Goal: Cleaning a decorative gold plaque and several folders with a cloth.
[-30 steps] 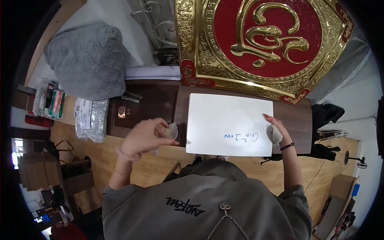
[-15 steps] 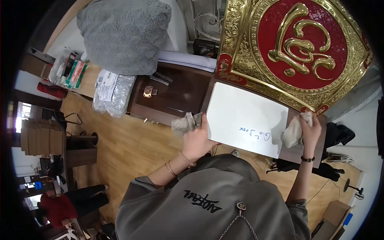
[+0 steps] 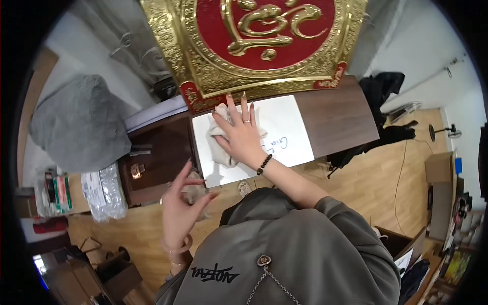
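Note:
My right hand (image 3: 241, 134) presses a bunched whitish cloth (image 3: 221, 152) onto the left part of a white sheet (image 3: 292, 114), its fingers spread over the cloth. Blue handwriting on the sheet is partly covered by my right wrist. At the sheet's near left corner is my left hand (image 3: 183, 213), raised, with thumb and index finger apart. A greyish cloth (image 3: 195, 195) hangs behind those fingers and seems held in the hand; the grip itself is hidden. Beyond the sheet stands a gold-framed red plaque (image 3: 213, 84) with raised gold lettering.
The sheet lies on a brown wooden top (image 3: 338, 117). To its left are a dark brown panel with a metal latch (image 3: 136, 172), a bubble-wrapped parcel (image 3: 104, 193) and a grey fluffy cushion (image 3: 81, 122). A standing fan (image 3: 447, 131) is at the right.
My right hand has brought the whitish cloth from the sheet's right edge to its left part. The left hand has left the sheet's edge, thumb and index finger spreading. The view has shifted right.

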Tool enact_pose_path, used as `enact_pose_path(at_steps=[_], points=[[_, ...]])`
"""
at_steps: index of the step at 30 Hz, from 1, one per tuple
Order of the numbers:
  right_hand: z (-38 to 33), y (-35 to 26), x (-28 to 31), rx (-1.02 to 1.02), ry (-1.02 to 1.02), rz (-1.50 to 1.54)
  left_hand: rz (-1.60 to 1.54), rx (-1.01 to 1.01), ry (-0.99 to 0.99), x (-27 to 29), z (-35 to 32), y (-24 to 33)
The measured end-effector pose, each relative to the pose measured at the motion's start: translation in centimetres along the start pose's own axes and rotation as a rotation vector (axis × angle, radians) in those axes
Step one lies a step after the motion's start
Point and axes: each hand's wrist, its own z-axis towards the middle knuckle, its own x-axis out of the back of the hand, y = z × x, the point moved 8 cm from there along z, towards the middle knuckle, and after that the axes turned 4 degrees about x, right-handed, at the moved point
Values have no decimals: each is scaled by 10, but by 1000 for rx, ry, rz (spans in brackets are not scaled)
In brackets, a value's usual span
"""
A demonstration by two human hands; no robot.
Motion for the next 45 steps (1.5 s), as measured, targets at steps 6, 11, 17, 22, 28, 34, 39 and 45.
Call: enact_pose_path(at_steps=[6,11,17,22,28,34,39,45], points=[[-30,-16,77,-60,-42,1253,-1256,-533,-47,-10,13,88],[-75,14,110,-188,-418,1243,-951,-505,189,-57,70,137],[-151,177,156,-730,-24,1829,-1161,-72,-380,-177,101,153],[-164,234,187,-692,100,1706,-1085,376,-657,-287,106,145],[-181,290,174,-788,-116,1388,-847,38,-690,-351,115,181],[-186,375,194,-764,32,1405,-348,-306,-220,-332,129,206],[-147,366,278,-398,165,1179,34,-640,38,-288,99,272],[-187,381,256,-223,-86,1049,155,-764,-46,-309,60,254]])
